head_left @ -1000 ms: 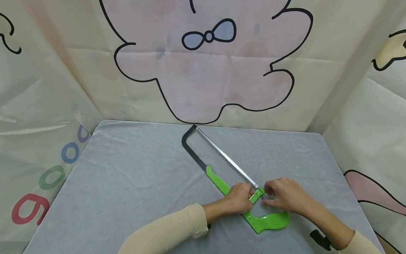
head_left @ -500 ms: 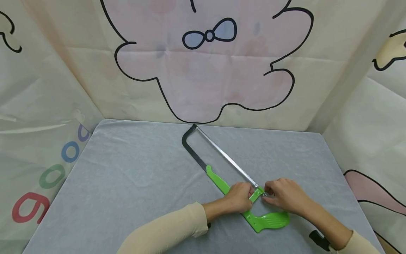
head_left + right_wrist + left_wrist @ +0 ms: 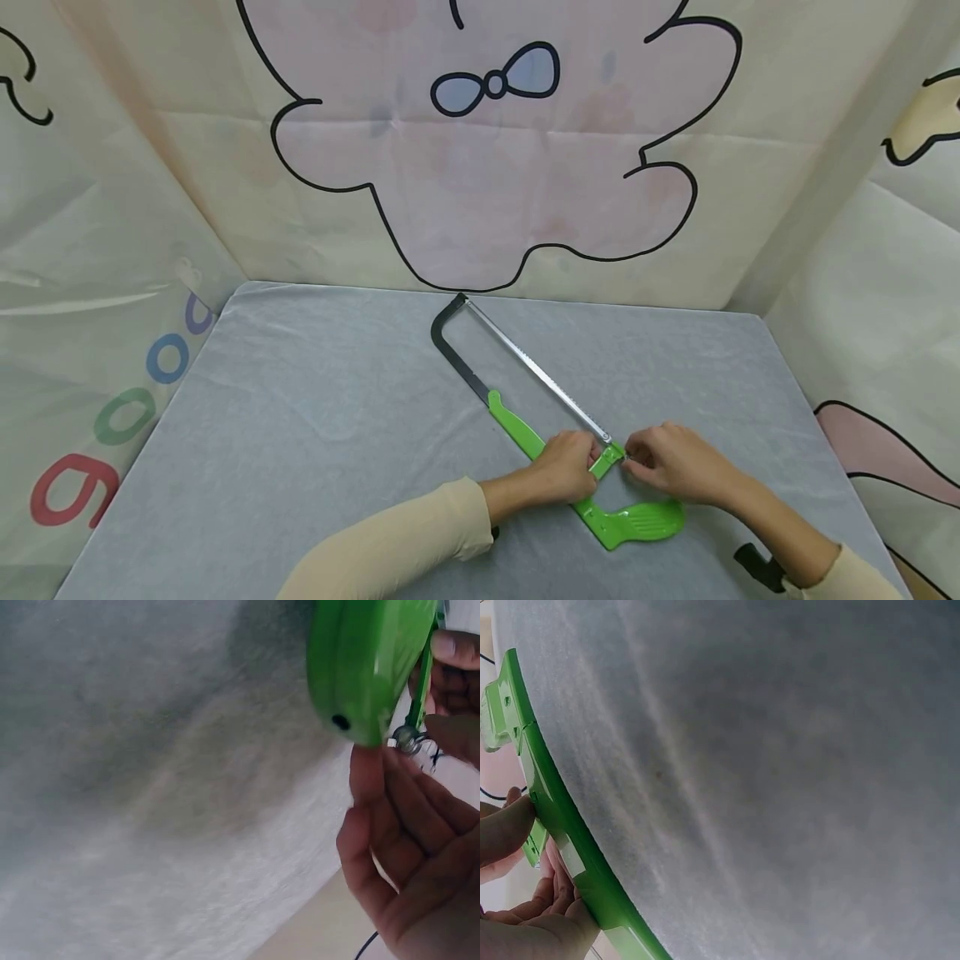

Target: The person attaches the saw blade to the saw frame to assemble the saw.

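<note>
A hacksaw lies slantwise on the grey cloth, its black front bow pointing away and its bright green handle nearest me. Its silver blade runs between the far bow and a green bracket. My left hand grips the green frame beside that bracket, its fingertips partly hidden. At the bracket's outer end, my right hand pinches a small metal wing nut between thumb and fingers. In the right wrist view, the right hand is close below the handle's rounded end.
The grey cloth-covered table extends around the saw. A printed curtain hangs along the back edge, with side curtains left and right. A black strap sits by the right wrist.
My right thumb and fingertips have drawn together around the wing nut, which showed between them a second ago. My left hand and the hacksaw stay in place.
</note>
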A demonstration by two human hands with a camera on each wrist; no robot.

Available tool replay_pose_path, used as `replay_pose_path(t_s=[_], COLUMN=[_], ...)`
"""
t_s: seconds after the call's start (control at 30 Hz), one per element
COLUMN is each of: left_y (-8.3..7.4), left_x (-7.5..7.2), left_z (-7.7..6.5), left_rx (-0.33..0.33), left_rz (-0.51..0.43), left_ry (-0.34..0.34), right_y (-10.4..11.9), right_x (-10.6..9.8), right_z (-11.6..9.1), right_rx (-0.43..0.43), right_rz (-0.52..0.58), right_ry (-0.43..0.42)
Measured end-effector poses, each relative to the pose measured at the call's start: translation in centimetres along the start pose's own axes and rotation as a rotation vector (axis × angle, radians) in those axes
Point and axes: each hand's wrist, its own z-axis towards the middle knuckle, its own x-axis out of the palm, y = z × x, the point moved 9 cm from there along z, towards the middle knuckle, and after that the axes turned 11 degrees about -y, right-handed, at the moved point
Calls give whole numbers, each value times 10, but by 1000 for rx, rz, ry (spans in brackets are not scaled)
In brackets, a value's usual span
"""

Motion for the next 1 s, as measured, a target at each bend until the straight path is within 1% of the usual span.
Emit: replay_pose_path(t_s=[0.13, 0.27, 0.37, 0.43, 0.57, 0.73, 0.83, 1.0], left_y=[0, 1, 1, 1, -1, -2, -2, -1], left_x=[-1, 0, 0, 0, -1, -3, -3, -3], left_z=[0, -1, -1, -1, -1, -1, -1, -1], left_rx=[-1, -19, -24, -23, -17, -3, -4, -5], left_rz=[4, 1, 1, 3, 12, 21, 23, 27], left_ry=[-5, 5, 7, 5, 2, -7, -5, -3], right_y=[-11, -16, -20, -23, -28, -31, -30, -26], right_x=[6, 12, 18, 22, 29, 35, 37, 38], right_z=[-3, -6, -8, -10, -14, -17, -18, -19], right_rx=[54, 50, 76, 114, 191, 264, 279, 275], right_rz=[241, 461, 599, 675, 765, 827, 859, 898], right_ry=[89, 168, 240, 294, 373, 420, 435, 450])
